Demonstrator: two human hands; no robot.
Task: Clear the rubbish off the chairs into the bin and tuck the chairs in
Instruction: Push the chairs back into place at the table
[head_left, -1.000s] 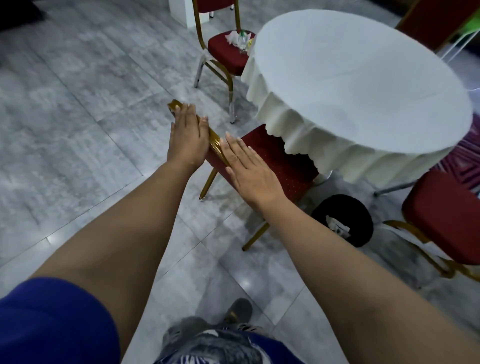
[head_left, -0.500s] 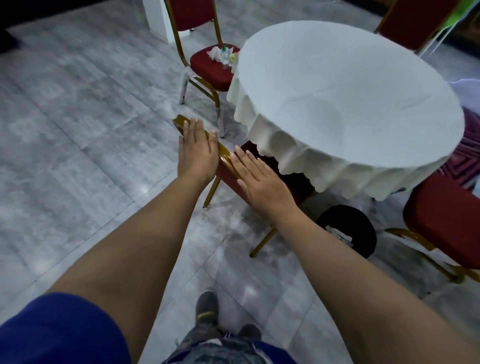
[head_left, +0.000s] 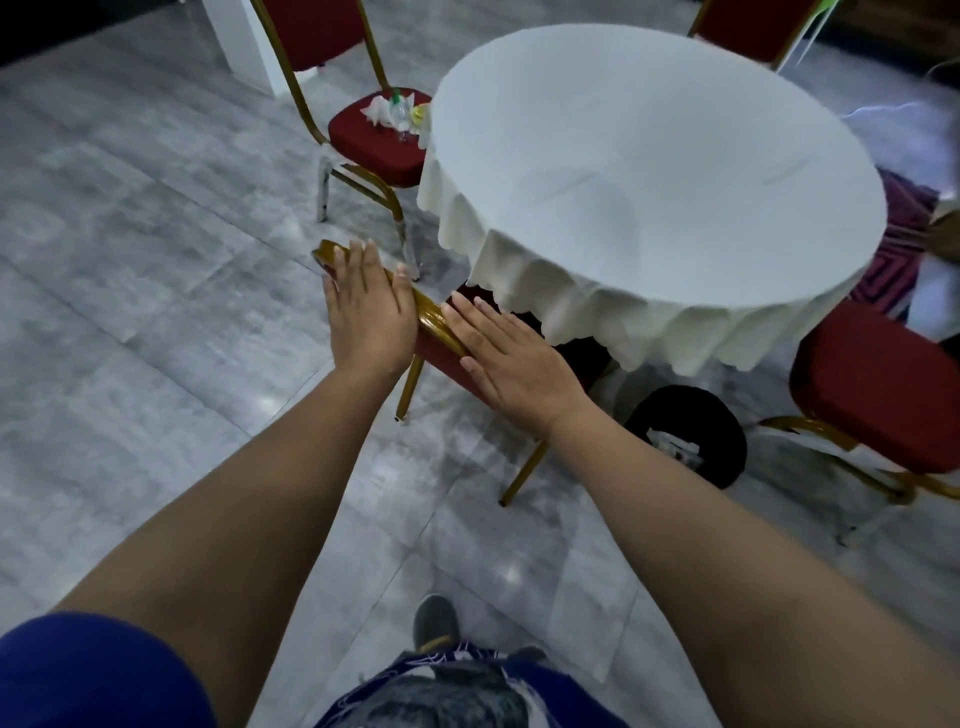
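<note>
Vs 0.5 s ago: the near chair (head_left: 436, 332) sits deeper under the tablecloth (head_left: 649, 171). Less of the red seat shows now; the cloth's scalloped hem covers most of it. My hands are in the same spots on the backrest and my foot (head_left: 435, 621) is further forward at bottom centre.

Hands: left hand (head_left: 366, 312) lies flat, fingers straight and together, palm on the left part of the gold top rail at frame centre. Right hand (head_left: 506, 353) is also flat and open, palm against the right end of the same backrest, fingers pointing up-left towards the table. Neither hand grips anything; both just press on the rail.

Rubbish (head_left: 397, 111) is well apart from both hands, in the upper middle of the frame: crumpled tissue, a small plastic bottle and something yellow on the seat of the far chair (head_left: 374, 150), right at the table's left edge.

The black bin (head_left: 691, 431) stands on the floor right of centre, just beyond my right forearm, partly under the table edge. A third chair (head_left: 883, 384) is at the right edge, its seat not under the cloth.
</note>
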